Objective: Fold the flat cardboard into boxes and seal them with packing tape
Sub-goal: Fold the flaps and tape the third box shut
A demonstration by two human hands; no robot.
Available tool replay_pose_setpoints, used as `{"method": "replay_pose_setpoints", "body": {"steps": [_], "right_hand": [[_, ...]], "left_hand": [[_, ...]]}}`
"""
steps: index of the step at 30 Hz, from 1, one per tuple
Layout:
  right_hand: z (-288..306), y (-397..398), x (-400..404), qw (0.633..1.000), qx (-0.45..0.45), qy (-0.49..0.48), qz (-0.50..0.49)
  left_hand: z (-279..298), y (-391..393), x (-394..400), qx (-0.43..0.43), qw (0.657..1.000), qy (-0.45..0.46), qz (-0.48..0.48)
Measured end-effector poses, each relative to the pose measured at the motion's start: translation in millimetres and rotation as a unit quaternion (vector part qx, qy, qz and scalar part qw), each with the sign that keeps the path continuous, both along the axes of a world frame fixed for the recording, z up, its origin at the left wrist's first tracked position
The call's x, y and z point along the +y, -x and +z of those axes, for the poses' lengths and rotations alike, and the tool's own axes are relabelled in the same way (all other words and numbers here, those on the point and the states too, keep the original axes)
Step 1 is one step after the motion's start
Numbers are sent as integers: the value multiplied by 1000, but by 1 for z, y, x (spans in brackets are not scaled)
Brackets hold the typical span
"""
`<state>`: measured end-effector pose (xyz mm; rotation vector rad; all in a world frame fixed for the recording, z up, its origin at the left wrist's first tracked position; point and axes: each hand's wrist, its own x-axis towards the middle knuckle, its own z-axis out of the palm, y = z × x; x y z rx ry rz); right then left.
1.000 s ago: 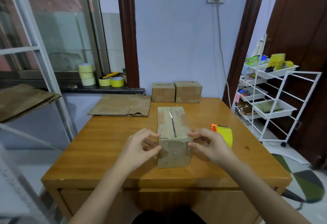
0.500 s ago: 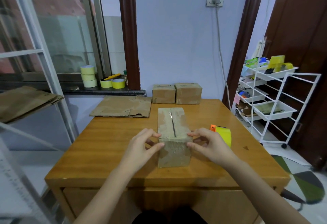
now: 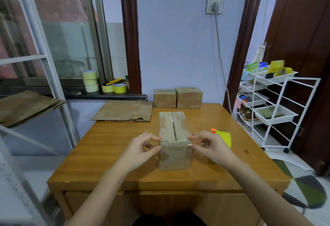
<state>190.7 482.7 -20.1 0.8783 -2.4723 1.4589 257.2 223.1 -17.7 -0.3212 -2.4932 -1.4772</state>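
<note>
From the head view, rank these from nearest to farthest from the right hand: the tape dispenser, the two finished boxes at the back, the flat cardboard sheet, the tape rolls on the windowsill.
From the right hand:
1. Tape dispenser, just behind it on the table's right.
2. Finished boxes, at the table's back edge.
3. Flat cardboard sheet, back left corner.
4. Tape rolls, on the windowsill beyond the table, far left.

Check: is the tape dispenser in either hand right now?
No, the tape dispenser sits on the table behind the right hand.

Brown cardboard box (image 3: 175, 143) w/ clear tape, honey-orange wood table (image 3: 114, 147), yellow tape dispenser (image 3: 224, 137) w/ orange tip, white cart (image 3: 278, 111), lilac wall (image 3: 178, 47)
</note>
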Motion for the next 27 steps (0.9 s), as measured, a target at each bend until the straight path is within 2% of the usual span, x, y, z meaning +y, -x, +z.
{"method": "replay_pose_setpoints", "body": {"steps": [4, 10, 13, 16, 19, 23, 27], "right_hand": [[0, -1, -3, 1000, 0, -8, -8], [8, -4, -6, 999, 2, -48, -25], [12, -2, -9, 997, -9, -56, -50], [12, -3, -11, 997, 13, -62, -52], [5, -5, -11, 996, 32, -61, -62], [-10, -14, -14, 982, 119, -108, -97], [-24, -21, -24, 962, 205, -130, -127]], "left_hand": [[-1, 5, 6, 20, 999, -2, 30], [2, 0, 21, 47, 991, 84, 97], [5, 1, 21, 49, 989, 106, 92], [7, 1, 13, 6, 991, 119, 55], [12, -1, 18, -4, 993, 102, 64], [13, 0, 38, 50, 969, 197, 143], [-2, 0, 39, 86, 955, 238, 152]]}}
